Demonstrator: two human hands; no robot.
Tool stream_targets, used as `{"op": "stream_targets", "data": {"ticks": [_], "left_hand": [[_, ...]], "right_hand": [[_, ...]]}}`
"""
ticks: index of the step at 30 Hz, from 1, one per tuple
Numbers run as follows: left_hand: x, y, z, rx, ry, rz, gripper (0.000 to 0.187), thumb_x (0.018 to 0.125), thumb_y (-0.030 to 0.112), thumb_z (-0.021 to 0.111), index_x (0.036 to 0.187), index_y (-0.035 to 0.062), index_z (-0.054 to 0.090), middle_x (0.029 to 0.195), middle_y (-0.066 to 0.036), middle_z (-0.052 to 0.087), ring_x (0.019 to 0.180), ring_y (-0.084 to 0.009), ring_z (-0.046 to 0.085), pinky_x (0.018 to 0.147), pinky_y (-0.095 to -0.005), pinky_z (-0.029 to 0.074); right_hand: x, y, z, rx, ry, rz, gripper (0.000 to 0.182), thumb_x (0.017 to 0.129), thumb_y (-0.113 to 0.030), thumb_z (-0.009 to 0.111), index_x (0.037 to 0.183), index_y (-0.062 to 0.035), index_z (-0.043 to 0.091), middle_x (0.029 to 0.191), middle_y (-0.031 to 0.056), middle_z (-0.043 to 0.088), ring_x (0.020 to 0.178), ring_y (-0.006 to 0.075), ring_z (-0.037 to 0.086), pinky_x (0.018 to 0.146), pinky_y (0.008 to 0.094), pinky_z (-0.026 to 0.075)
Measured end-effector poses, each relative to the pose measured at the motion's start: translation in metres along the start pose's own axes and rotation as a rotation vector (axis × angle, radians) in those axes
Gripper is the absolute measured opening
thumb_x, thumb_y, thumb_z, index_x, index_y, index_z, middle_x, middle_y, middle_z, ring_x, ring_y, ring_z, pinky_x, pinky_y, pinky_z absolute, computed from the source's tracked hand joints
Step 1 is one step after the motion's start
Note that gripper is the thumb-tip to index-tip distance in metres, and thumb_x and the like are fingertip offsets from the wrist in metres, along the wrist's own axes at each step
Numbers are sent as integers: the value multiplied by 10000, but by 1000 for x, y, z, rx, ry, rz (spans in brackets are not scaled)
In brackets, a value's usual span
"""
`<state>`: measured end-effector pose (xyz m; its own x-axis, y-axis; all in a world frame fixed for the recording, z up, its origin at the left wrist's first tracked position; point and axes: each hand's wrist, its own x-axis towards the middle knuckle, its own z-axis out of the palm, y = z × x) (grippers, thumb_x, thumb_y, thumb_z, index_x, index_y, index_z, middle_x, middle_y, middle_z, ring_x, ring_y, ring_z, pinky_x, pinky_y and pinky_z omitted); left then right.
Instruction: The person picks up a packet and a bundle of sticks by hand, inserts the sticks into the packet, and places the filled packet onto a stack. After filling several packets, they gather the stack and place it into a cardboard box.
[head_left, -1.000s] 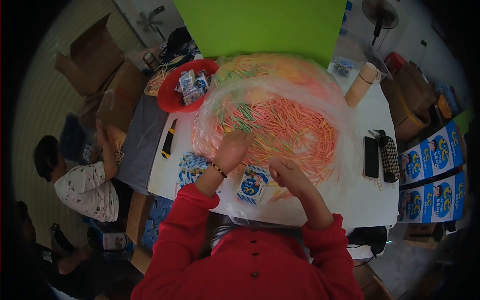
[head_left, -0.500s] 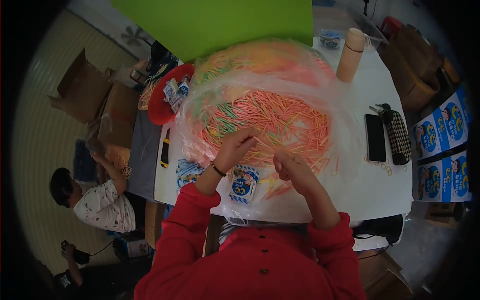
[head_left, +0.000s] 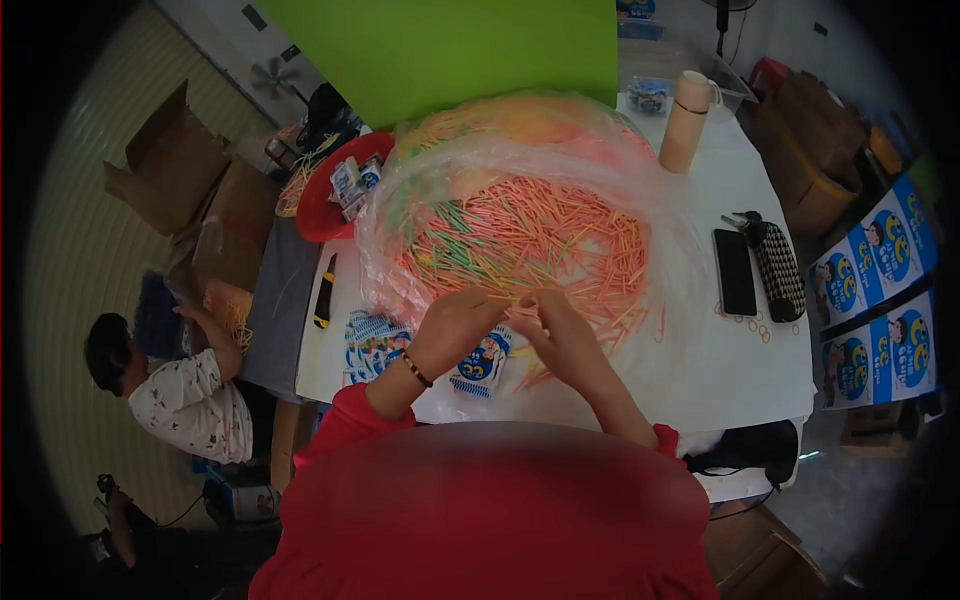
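Observation:
My left hand (head_left: 462,328) and my right hand (head_left: 558,335) meet over the front of a large clear plastic bag (head_left: 375,215). Both have their fingers closed, with thin pale pink sticks (head_left: 518,308) showing between the fingertips. The fingers hide most of what they hold. Behind them the bag lies open on a heap of thin pink, yellow and green sticks (head_left: 530,220). Just below my left hand is a blue and white printed packet (head_left: 482,368). Several similar packets (head_left: 368,345) lie left of my wrist. Loose sticks are scattered beneath my right hand.
A red bowl (head_left: 318,208) of packets and a yellow-black utility knife (head_left: 324,292) are at the left. To the right stand a beige bottle (head_left: 685,122), a phone (head_left: 735,272), a checked pouch (head_left: 780,275) and rubber bands (head_left: 762,330). Another person (head_left: 190,400) works at far left.
My right hand has moved left and up to meet my left hand; they were apart before. The view has shifted slightly, and my red top covers more of the lower part.

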<state>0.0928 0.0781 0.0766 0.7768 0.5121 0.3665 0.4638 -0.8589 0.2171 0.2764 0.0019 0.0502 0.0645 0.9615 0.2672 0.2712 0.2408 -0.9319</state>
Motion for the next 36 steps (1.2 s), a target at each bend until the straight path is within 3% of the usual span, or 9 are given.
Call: {"op": "stream_targets", "data": {"ticks": [5, 10, 13, 16, 21, 24, 27, 29, 36], "left_hand": [[-48, 16, -25, 78, -118, 254, 323, 748, 95, 644, 1069, 71, 631, 780, -43, 584, 768, -228, 604, 676, -345, 482], [-107, -18, -32, 136, -216, 224, 218, 832, 113, 625, 1034, 34, 645, 834, -67, 618, 785, -210, 614, 688, -330, 490], [-120, -14, -42, -682, 127, -505, 208, 933, 144, 580, 1066, 51, 710, 1143, -114, 653, 969, -196, 609, 878, -313, 450], [-100, 37, -24, -635, 234, -169, 238, 900, 130, 617, 1106, 40, 696, 1210, -127, 614, 1129, -246, 534, 991, -352, 371], [-95, 47, 19, -532, 308, -209, 291, 887, 128, 615, 1167, 79, 678, 1300, -129, 573, 1207, -287, 484, 1045, -382, 316], [-99, 31, 25, -617, 341, -300, 305, 854, 219, 673, 1126, 80, 669, 1202, -122, 605, 1106, -295, 538, 987, -404, 358], [-110, 2, 27, -356, 331, -427, 289, 796, 254, 730, 972, 43, 640, 1017, -123, 617, 968, -295, 561, 870, -411, 404], [-119, -19, 43, -76, 237, -455, 309, 742, 281, 774, 814, 56, 576, 844, -103, 569, 835, -298, 542, 735, -419, 399], [-116, -27, 54, -336, 188, -521, 346, 708, 291, 792, 745, 76, 524, 747, -86, 527, 717, -307, 514, 684, -414, 385]], "right_hand": [[-33, 9, 32, 31, -344, 15, 326, 980, -324, 508, 907, -12, 565, 819, 84, 594, 780, 162, 549, 725, 308, 447], [-85, -3, 36, 711, -896, 359, 381, 1015, -369, 442, 933, -40, 614, 873, 8, 592, 808, 125, 529, 731, 257, 413], [-79, -28, 41, 646, -349, 164, 386, 1024, -371, 419, 1000, -37, 611, 985, 39, 618, 834, 124, 546, 769, 270, 437], [-70, 6, 77, 785, -137, 328, 371, 1030, -370, 405, 1087, -52, 586, 1087, 63, 620, 882, 135, 580, 803, 296, 472], [-76, 5, 91, 893, -99, 595, 325, 1026, -390, 410, 1113, -103, 537, 910, 20, 603, 741, 118, 577, 622, 275, 475], [-68, 53, 63, 1516, -550, 455, 291, 1030, -388, 395, 1114, -134, 508, 881, 3, 583, 670, 133, 549, 562, 258, 450], [-57, 9, 37, 795, -228, 659, 268, 1019, -348, 444, 1034, -92, 522, 810, 11, 566, 670, 150, 538, 591, 290, 455], [-39, 20, 22, -56, -112, 275, 208, 1014, -261, 467, 936, -79, 531, 682, -31, 467, 537, 59, 429, 472, 226, 361], [122, 83, -71, -1103, -5, -104, 244, 1000, -162, 403, 1032, -12, 593, 957, 170, 645, 861, 347, 595, 774, 419, 466]]}}
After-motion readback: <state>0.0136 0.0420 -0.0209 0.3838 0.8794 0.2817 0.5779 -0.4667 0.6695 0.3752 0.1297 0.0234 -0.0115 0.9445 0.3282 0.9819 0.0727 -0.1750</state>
